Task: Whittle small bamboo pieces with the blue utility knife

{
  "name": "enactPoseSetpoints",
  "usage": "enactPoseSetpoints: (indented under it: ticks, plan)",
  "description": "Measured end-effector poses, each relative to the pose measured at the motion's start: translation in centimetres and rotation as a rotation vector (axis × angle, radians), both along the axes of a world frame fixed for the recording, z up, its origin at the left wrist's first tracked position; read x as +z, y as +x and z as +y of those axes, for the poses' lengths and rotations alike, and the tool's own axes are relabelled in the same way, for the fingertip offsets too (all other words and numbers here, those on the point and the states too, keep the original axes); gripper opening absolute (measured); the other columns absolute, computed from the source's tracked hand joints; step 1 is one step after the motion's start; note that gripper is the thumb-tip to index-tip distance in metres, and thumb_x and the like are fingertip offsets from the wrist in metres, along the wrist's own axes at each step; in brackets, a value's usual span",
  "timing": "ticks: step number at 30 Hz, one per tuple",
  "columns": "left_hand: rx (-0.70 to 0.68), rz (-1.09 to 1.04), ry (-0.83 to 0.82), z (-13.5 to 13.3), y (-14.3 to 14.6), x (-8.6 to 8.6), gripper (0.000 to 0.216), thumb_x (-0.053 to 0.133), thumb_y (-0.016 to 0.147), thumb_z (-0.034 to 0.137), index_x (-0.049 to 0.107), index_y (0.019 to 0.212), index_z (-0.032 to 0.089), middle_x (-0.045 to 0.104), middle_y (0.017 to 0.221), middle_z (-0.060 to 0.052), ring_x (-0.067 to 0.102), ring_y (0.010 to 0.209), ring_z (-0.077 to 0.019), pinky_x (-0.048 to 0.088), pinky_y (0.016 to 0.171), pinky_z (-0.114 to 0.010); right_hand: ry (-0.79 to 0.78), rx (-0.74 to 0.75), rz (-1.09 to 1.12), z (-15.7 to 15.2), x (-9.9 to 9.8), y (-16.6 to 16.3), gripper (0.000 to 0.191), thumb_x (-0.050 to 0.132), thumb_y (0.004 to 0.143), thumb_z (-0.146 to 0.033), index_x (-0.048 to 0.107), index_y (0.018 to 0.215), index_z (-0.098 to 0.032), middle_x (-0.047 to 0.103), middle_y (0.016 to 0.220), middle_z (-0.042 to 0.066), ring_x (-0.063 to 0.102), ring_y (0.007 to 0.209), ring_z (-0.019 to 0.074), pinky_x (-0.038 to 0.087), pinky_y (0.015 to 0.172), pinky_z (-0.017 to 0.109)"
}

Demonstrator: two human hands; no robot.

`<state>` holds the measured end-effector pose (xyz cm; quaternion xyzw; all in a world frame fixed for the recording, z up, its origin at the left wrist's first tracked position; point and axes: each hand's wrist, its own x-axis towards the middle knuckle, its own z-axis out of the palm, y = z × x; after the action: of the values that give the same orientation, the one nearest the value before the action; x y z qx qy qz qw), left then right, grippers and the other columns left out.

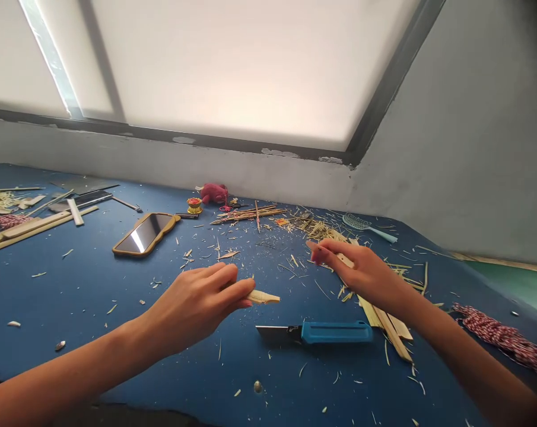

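Note:
My left hand (212,293) is closed around a pale, whittled bamboo piece (264,297), whose narrowed tip points right. The rest of that piece is hidden in the fist. Farther right, my right hand (352,261) is raised over the wood scraps with thumb and fingertips pinched together. Whatever sits in that pinch is too small to make out. Below and between both hands, a blue utility knife (337,332) lies on the blue table (170,379), touched by neither hand. Its blade is out and points left.
A phone or mirror in a wavy tan frame (146,234), a pink plush toy (213,193), a bundle of thin sticks (250,213) and a mint hairbrush (368,226) lie toward the back. Red-and-white cord (502,335) is at right. Bamboo strips (393,332) and shavings are scattered about.

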<state>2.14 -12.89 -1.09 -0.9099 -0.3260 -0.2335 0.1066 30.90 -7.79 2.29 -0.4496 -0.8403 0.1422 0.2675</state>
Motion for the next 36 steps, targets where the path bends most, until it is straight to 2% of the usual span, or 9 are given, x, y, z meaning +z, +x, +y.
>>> enactPoseSetpoints:
  ticks: [4,7,9,13,16,19,25,28,36]
  plan:
    - [0.004,-0.040,0.013,-0.2,0.4,0.0,0.019,0.042,0.095,0.026,0.051,0.110,0.018,0.056,0.090,-0.003,0.045,0.068,-0.0109,0.042,0.059,-0.024,0.418,-0.006,-0.159,-0.2,-0.6,-0.1,0.027,0.045,0.094,-0.038,0.067,0.091,-0.025,0.068,0.099,0.002,0.060,0.097,0.0182,0.027,0.105,0.047]
    - [0.001,-0.083,-0.044,-0.2,0.5,0.1,0.018,0.041,0.095,0.026,0.049,0.109,0.017,0.058,0.096,-0.005,0.049,0.076,-0.0128,0.045,0.066,-0.027,0.378,0.037,-0.205,-1.9,-1.4,-0.1,0.023,0.048,0.092,-0.036,0.064,0.106,-0.027,0.067,0.104,0.001,0.060,0.101,0.0173,0.031,0.105,0.043]
    - [0.035,-0.133,-0.142,-0.1,0.6,0.1,0.016,0.040,0.096,0.028,0.048,0.105,0.017,0.059,0.094,-0.005,0.050,0.077,-0.0133,0.044,0.067,-0.029,0.232,0.060,-0.288,-3.1,-2.6,0.7,0.040,0.056,0.086,-0.047,0.057,0.122,-0.029,0.063,0.117,0.004,0.056,0.110,0.0214,0.039,0.099,0.040]
    - [0.085,-0.355,-0.628,0.5,0.9,0.1,0.018,0.037,0.096,0.035,0.044,0.095,0.018,0.055,0.077,0.000,0.045,0.061,-0.0095,0.038,0.056,-0.024,-0.048,0.088,-0.390,-4.9,-6.2,2.9,0.070,0.063,0.070,-0.064,0.049,0.130,-0.030,0.055,0.126,0.007,0.055,0.110,0.0256,0.050,0.086,0.037]
    - [-0.026,-0.598,-1.028,1.2,1.3,-0.1,0.023,0.038,0.094,0.041,0.041,0.089,0.019,0.049,0.075,0.002,0.042,0.061,-0.0081,0.036,0.055,-0.022,-0.008,0.059,-0.368,-5.5,-8.4,3.8,0.041,0.058,0.081,-0.054,0.057,0.113,-0.029,0.056,0.121,0.007,0.056,0.107,0.0235,0.048,0.087,0.038]
    - [-0.121,-0.765,-1.225,1.9,1.9,-0.5,0.025,0.046,0.090,0.043,0.041,0.091,0.019,0.043,0.075,0.003,0.038,0.062,-0.0071,0.033,0.054,-0.021,0.139,0.055,-0.296,-5.4,-9.4,3.8,0.021,0.051,0.089,-0.039,0.055,0.104,-0.024,0.060,0.111,0.008,0.057,0.102,0.0226,0.045,0.089,0.040]
    - [-0.132,-0.911,-1.230,3.2,3.9,-2.3,0.027,0.043,0.091,0.047,0.037,0.092,0.020,0.038,0.072,0.005,0.035,0.059,-0.0065,0.030,0.053,-0.021,0.229,-0.230,0.011,-3.6,-6.2,2.8,0.023,0.034,0.096,-0.034,0.041,0.114,-0.020,0.064,0.082,0.006,0.060,0.063,0.0165,0.045,0.057,0.028]
    - [-0.127,-0.977,-1.201,3.9,5.0,-3.5,0.029,0.042,0.090,0.049,0.034,0.096,0.022,0.035,0.069,0.006,0.031,0.056,-0.0069,0.027,0.049,-0.021,0.371,-0.222,-0.091,-2.0,-4.6,1.4,0.030,0.034,0.096,-0.043,0.046,0.108,-0.019,0.061,0.071,0.002,0.054,0.052,0.0141,0.038,0.051,0.026]
    - [-0.007,-0.941,-1.054,2.9,5.0,-4.5,0.031,0.042,0.091,0.049,0.039,0.083,0.019,0.030,0.069,0.005,0.025,0.059,-0.0084,0.027,0.052,-0.022,0.558,-0.035,-0.336,0.6,-7.2,-0.6,0.044,0.036,0.092,-0.056,0.052,0.076,-0.018,0.055,0.060,0.000,0.048,0.047,0.0100,0.025,0.046,0.024]
